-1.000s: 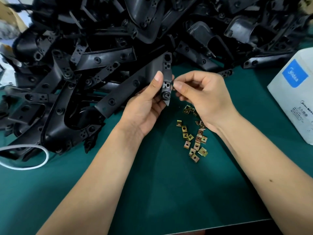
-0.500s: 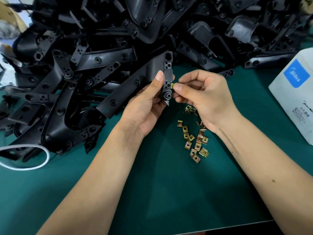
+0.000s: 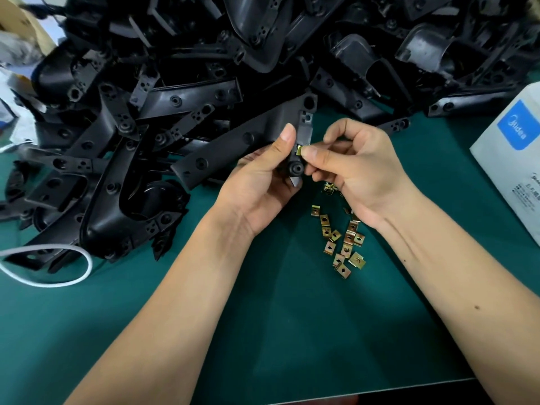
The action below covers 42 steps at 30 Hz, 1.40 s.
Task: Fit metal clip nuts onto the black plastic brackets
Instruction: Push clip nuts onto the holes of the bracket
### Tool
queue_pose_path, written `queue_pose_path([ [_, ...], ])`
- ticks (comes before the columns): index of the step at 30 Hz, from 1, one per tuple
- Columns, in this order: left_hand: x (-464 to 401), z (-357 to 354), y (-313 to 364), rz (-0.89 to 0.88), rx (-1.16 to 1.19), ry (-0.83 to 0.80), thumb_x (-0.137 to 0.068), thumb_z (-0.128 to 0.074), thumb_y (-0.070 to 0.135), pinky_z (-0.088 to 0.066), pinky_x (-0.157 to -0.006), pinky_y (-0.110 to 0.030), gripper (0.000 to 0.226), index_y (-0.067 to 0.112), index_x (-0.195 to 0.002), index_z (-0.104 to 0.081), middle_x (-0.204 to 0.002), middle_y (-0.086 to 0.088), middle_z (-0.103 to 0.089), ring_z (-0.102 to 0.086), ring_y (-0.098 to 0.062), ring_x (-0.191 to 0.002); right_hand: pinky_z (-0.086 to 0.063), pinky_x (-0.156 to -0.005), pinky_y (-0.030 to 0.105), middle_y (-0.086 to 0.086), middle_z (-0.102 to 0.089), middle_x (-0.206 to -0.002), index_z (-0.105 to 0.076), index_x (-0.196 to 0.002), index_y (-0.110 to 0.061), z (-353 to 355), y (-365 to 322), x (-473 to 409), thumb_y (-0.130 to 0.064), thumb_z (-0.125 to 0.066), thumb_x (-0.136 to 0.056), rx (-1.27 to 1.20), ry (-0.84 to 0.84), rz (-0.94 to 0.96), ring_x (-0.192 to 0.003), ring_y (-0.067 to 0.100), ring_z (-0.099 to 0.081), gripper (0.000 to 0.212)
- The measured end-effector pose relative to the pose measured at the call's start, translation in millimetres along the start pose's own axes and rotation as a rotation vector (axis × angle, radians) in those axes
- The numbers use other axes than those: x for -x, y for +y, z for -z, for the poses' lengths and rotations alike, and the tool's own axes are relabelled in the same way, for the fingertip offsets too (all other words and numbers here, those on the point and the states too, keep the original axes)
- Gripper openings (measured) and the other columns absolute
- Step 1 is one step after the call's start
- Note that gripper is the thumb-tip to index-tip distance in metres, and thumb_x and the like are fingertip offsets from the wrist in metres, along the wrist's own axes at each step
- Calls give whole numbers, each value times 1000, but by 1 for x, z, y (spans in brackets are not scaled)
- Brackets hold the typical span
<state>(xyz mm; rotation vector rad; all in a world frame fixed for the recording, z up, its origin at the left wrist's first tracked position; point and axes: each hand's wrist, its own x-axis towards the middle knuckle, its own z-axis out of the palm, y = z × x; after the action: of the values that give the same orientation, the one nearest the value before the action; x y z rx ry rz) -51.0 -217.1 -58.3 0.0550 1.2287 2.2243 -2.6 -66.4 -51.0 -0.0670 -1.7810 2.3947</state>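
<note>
Work surface: dark green mat, front edge visible at bottom. Far half covered by a heaped pile of black plastic brackets. Loose brass-coloured clip nuts scattered right of centre. White cable loop lies at left. White box with blue label sits at right edge.

mat: dark green, covers the whole work surface
box: white, blue Midea logo on the side, sits at the right edge, partly cut off
cable: white loop lying on the mat at the left
cardboard: tan bit in the top-left corner
stuff at far left: white and blue, too blurry to tell
</note>
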Motion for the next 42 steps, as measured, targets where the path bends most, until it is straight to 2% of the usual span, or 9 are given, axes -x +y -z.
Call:
queue_pose_path([
  [4, 6, -8, -1, -40, -82, 56, -80, -72, 35, -45, -81, -29, 83, -20, -137, -48, -85, -11, -64, -58, -17, -72, -49, -57, 23, 4, -72, -68, -57, -85, -15, 3, 1, -1, -14, -84, -67, -10, -22, -38, -59, 14, -66, 32],
  [10, 6, -11, -4, -89, -59, 146, -94, -72, 25, -53, -104, -44, 56, -18, -126, -59, -95, -17, -65, -62, -27, -91, -50, -58, 25, 2, -75, -75, -64, -100, -13, 7, 2, -3, -16, -87, -74, 111, -5, 0, -59, 15, -68, 35],
  [14, -2, -2, 3, -103, 66, 193, -98, -68, 22, -61, -79, -27, 13, 10, -94, -70, -86, -4, -75, -72, -14, -84, -51, -56, 25, -3, -77, -87, -66, -100, -20, 17, -1, -7, -31, -87, -81, 632, -37, 226, -61, 14, -65, 30],
  [17, -4, 5, 8, -118, 134, 214, -100, -66, 24, -57, -70, -21, 14, 12, -93, -71, -83, 0, -76, -74, -11, -80, -42, -60, 21, -15, -69, -71, -71, -76, -31, 29, -7, -7, -55, -83, -74, 1139, -217, 214, -62, 6, -60, 27],
  [22, -4, 5, 9, -118, 176, 244, -95, -72, 26, -58, -69, -21, 19, 8, -100, -70, -86, -4, -75, -75, -14, -81, -45, -72, 28, -13, -65, -77, -70, -73, -35, 25, -11, -4, -64, -83, -61, 1324, -405, 101, -84, 6, -57, 34],
  [26, -2, 4, 8, -116, 81, 247, -96, -71, 29, -58, -69, -21, 20, 10, -96, -69, -80, -5, -76, -75, -12, -81, -49, -78, 33, -15, -64, -80, -71, -75, -34, 22, -13, -2, -50, -88, -70, 1309, -423, 53, -87, 3, -58, 23],
  [31, 0, 6, 10, -100, 70, 210, -95, -73, 23, -58, -70, -21, 28, 19, -68, -80, -74, 0, -73, -76, -15, -82, -49, -80, 33, -12, -58, -86, -71, -86, -25, 16, -7, -2, -39, -81, -86, 1371, -398, 151, -87, 3, -54, 17],
  [37, 1, 4, 9, -105, 74, 161, -92, -74, 23, -58, -69, -22, 31, 18, -62, -80, -75, 1, -75, -76, -14, -82, -49, -77, 42, 1, -62, -88, -72, -93, -10, 9, 4, -7, -29, -62, -102, 1387, -291, 263, -84, 21, -59, 24],
  [42, 0, 2, 5, -124, 107, 176, -89, -76, 26, -59, -67, -22, 17, 10, -83, -78, -80, -3, -77, -77, -15, -82, -48, -59, 22, -1, -72, -73, -69, -91, -15, 10, 11, -11, -16, -58, -104, 653, 61, 181, -66, 6, -62, 17],
])
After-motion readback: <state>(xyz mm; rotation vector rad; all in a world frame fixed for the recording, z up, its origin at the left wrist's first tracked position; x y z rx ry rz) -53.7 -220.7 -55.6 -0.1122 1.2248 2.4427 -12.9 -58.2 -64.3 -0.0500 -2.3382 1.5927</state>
